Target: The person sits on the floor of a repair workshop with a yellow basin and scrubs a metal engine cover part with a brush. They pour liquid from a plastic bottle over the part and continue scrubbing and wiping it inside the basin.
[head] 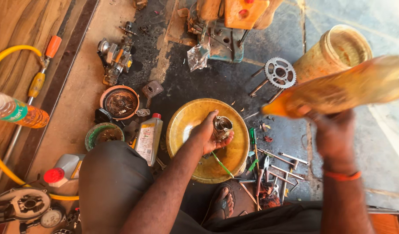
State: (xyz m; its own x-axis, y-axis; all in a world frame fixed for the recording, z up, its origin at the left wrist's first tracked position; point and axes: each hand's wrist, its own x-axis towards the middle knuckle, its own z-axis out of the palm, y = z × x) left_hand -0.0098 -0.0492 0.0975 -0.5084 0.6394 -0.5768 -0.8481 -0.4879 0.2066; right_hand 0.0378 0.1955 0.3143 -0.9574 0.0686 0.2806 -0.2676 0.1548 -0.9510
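We grip a small metal engine part (222, 128) in our closed left hand (207, 134) over the yellow basin (184, 121), right hand (334, 130) clutching a raised, blurred plastic bottle (342, 89); washing looks unfinished.

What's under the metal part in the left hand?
The yellow basin, with a green-handled tool lying in it. The left hand and metal part cover the basin's middle.

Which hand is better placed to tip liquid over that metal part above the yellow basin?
Probably the right hand: it holds the blurred orange bottle raised. The left hand grips the metal part over the yellow basin.
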